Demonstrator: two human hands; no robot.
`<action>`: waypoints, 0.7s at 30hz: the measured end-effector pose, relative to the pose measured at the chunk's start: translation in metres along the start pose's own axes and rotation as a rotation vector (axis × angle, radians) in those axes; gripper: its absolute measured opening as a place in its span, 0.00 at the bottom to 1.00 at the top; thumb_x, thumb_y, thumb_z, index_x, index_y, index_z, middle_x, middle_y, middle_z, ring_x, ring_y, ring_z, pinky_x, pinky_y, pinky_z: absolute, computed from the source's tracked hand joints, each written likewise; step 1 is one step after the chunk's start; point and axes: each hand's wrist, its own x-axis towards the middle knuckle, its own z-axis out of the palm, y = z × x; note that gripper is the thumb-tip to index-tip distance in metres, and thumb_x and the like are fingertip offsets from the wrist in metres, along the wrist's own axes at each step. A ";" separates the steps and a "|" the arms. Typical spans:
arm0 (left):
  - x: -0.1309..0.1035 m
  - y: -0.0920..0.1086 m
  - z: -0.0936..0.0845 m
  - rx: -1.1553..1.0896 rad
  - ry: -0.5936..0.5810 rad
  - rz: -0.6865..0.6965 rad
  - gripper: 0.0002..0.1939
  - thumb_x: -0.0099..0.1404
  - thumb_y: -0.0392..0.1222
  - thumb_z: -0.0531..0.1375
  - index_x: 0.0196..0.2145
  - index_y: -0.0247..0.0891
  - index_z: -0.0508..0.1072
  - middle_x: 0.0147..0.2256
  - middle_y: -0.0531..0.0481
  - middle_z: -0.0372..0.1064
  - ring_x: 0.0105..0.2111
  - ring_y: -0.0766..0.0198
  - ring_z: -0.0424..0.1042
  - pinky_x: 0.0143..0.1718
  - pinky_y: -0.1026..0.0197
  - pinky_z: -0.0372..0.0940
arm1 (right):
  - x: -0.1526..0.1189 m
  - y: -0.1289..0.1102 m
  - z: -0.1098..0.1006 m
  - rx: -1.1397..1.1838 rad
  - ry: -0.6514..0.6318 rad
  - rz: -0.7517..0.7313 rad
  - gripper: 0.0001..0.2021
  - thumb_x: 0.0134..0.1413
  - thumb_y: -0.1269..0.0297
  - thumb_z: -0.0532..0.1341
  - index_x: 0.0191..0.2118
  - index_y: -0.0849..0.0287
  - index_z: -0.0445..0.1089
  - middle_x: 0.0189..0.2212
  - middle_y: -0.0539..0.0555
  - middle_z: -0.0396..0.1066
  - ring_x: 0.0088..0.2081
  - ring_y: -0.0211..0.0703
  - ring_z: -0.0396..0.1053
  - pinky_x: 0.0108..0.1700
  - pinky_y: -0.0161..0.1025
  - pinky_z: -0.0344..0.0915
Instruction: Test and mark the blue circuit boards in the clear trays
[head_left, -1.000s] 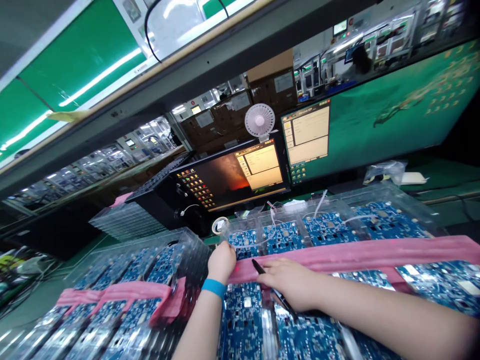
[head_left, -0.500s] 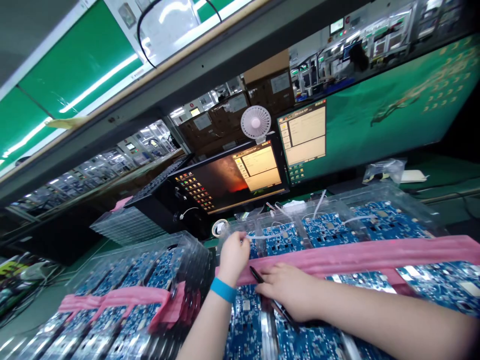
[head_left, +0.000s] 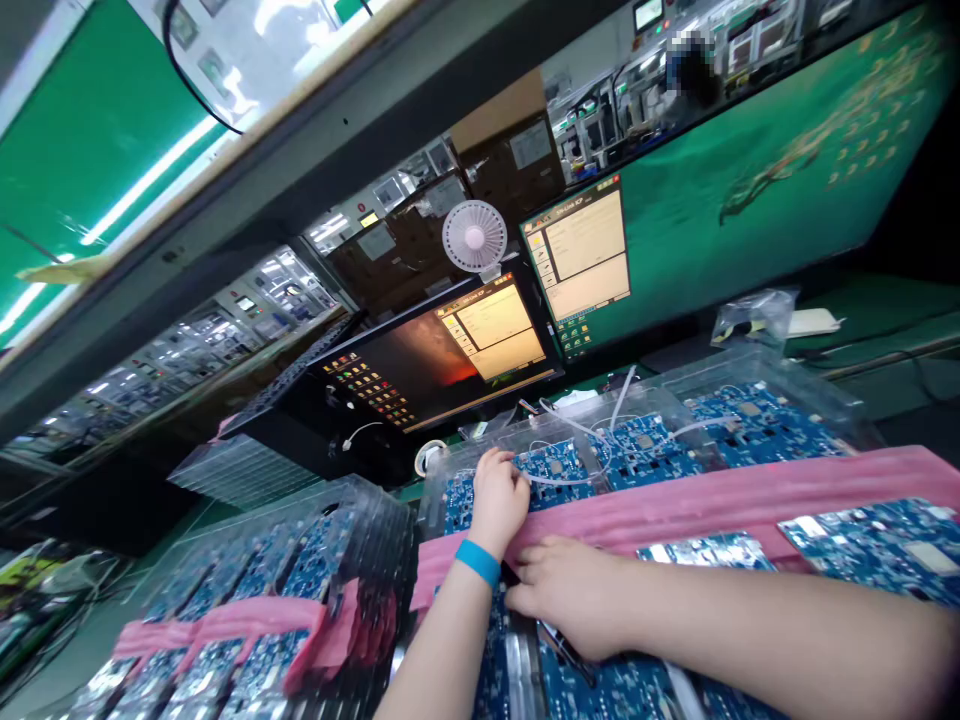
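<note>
My left hand (head_left: 501, 500), with a blue band at the wrist, is closed in a pinch at the end of a thin white cable (head_left: 562, 481) over the blue circuit boards (head_left: 637, 445). My right hand (head_left: 566, 595) lies palm down at the lower edge of the pink foam strip (head_left: 675, 505). Its fingers curl over a slim black pen-like tool (head_left: 566, 650), which shows below the palm; the rest is hidden under the hand. The boards sit in a clear plastic tray (head_left: 780, 370).
To the left stands a stack of clear trays (head_left: 375, 510) with more boards and pink foam (head_left: 255, 615). Behind are two monitors (head_left: 420, 360), a small white fan (head_left: 475, 237) and a tape roll (head_left: 430, 458). A shelf edge (head_left: 300, 140) crosses overhead.
My left hand has shifted right, closer to my right hand, with the cable end. The cable now bends in a loop over the boards. My right hand stays on the foam, covering more of the black tool.
</note>
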 end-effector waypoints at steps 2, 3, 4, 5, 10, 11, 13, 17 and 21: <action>0.000 0.001 0.002 -0.006 0.014 0.009 0.07 0.52 0.30 0.53 0.20 0.36 0.67 0.37 0.46 0.67 0.47 0.57 0.59 0.53 0.52 0.50 | -0.001 0.000 0.000 -0.047 0.024 -0.018 0.20 0.40 0.65 0.64 0.42 0.62 0.63 0.34 0.57 0.65 0.41 0.50 0.59 0.43 0.43 0.57; -0.001 0.001 0.003 -0.010 0.020 0.014 0.07 0.52 0.30 0.54 0.19 0.36 0.66 0.37 0.46 0.67 0.47 0.57 0.59 0.53 0.51 0.50 | -0.001 0.001 0.001 -0.072 0.042 -0.030 0.19 0.40 0.65 0.63 0.42 0.62 0.63 0.35 0.56 0.65 0.41 0.50 0.59 0.43 0.42 0.57; -0.001 0.001 0.004 -0.015 0.025 0.019 0.07 0.51 0.29 0.54 0.19 0.36 0.66 0.37 0.46 0.67 0.47 0.57 0.59 0.53 0.51 0.50 | -0.001 0.001 0.001 -0.078 0.056 -0.033 0.19 0.41 0.64 0.63 0.42 0.61 0.63 0.35 0.56 0.65 0.41 0.49 0.60 0.42 0.42 0.58; -0.001 0.001 0.004 -0.021 0.030 0.023 0.07 0.51 0.29 0.54 0.19 0.36 0.66 0.36 0.47 0.67 0.46 0.58 0.59 0.53 0.51 0.50 | -0.002 0.001 0.001 -0.080 0.065 -0.036 0.19 0.41 0.64 0.63 0.42 0.61 0.62 0.35 0.56 0.65 0.41 0.49 0.60 0.42 0.41 0.58; -0.001 0.000 0.006 -0.041 0.056 0.020 0.08 0.51 0.29 0.53 0.18 0.37 0.64 0.34 0.47 0.68 0.45 0.59 0.61 0.52 0.51 0.51 | -0.002 0.002 0.000 -0.090 0.062 -0.021 0.17 0.43 0.63 0.62 0.42 0.61 0.63 0.34 0.56 0.65 0.39 0.49 0.61 0.40 0.41 0.59; -0.001 0.000 0.006 -0.043 0.060 0.017 0.08 0.51 0.29 0.53 0.18 0.37 0.64 0.34 0.47 0.68 0.44 0.59 0.61 0.52 0.51 0.51 | -0.001 0.002 0.000 -0.089 0.063 -0.019 0.18 0.43 0.63 0.62 0.42 0.61 0.63 0.34 0.56 0.65 0.39 0.49 0.61 0.39 0.41 0.59; -0.001 0.001 0.007 -0.043 0.066 0.012 0.08 0.51 0.29 0.54 0.18 0.36 0.64 0.34 0.47 0.68 0.45 0.58 0.61 0.52 0.51 0.51 | -0.001 0.003 0.000 -0.083 0.065 -0.021 0.18 0.42 0.64 0.63 0.42 0.61 0.63 0.34 0.56 0.65 0.39 0.49 0.61 0.39 0.41 0.59; -0.001 0.003 0.007 -0.039 0.074 0.008 0.08 0.51 0.29 0.53 0.18 0.36 0.64 0.34 0.47 0.68 0.45 0.59 0.61 0.52 0.51 0.52 | -0.001 0.004 0.002 -0.064 0.072 -0.021 0.19 0.41 0.64 0.63 0.42 0.61 0.62 0.35 0.57 0.65 0.40 0.49 0.61 0.41 0.41 0.59; -0.001 0.004 0.006 -0.023 0.072 0.012 0.08 0.51 0.29 0.53 0.18 0.37 0.65 0.34 0.47 0.68 0.44 0.59 0.61 0.52 0.51 0.51 | -0.001 0.004 0.001 -0.055 0.070 -0.021 0.19 0.42 0.63 0.63 0.42 0.61 0.63 0.36 0.57 0.64 0.40 0.49 0.61 0.42 0.41 0.59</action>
